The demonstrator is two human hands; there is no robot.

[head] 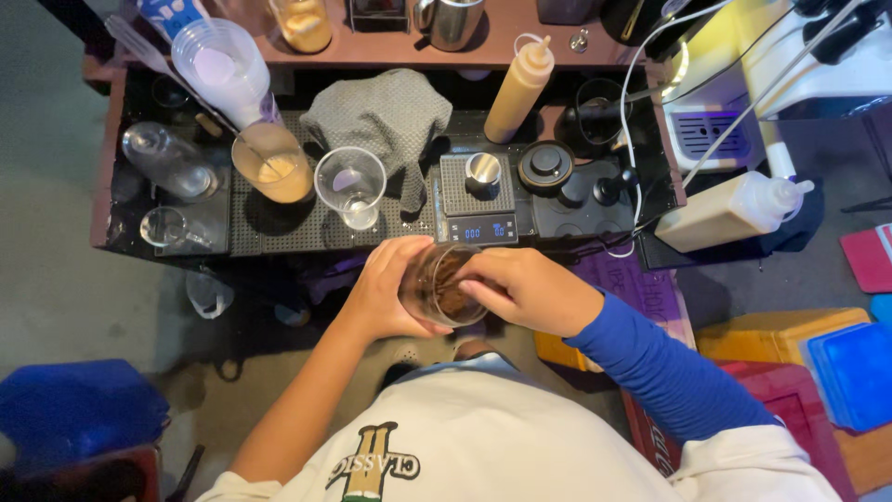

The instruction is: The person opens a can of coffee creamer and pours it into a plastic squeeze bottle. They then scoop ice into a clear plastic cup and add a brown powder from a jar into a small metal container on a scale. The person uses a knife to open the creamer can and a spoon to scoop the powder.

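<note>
The left hand (386,288) is wrapped around the side of a clear glass (441,284), fingers curled and pressed to its wall, holding it in the air just in front of the counter edge (279,253). The right hand (520,288) comes over the rim from the other side, fingertips dipping into the mouth; whether they pinch something inside cannot be told, the fingers hide it. Brown stuff (452,297) sits in the bottom of the glass, likely a powder or grounds.

Risk number one, by the look of it: the glass is tilted toward the person and held over open floor, with no surface under it. A slip of that one-handed wrap and it drops, or the brown contents spill down onto the white shirt (502,437).

Just beyond, on the black drip mat (297,228), stands an empty clear cup (350,186), with a cup of milky tan drink (274,167) beside it with a spoon in it. A small scale (476,200) with a metal cup on it is close ahead. A forward swing of either elbow could knock the empty cup over; it looks light. The tall squeeze bottle (520,88) stands further back, well clear.
</note>
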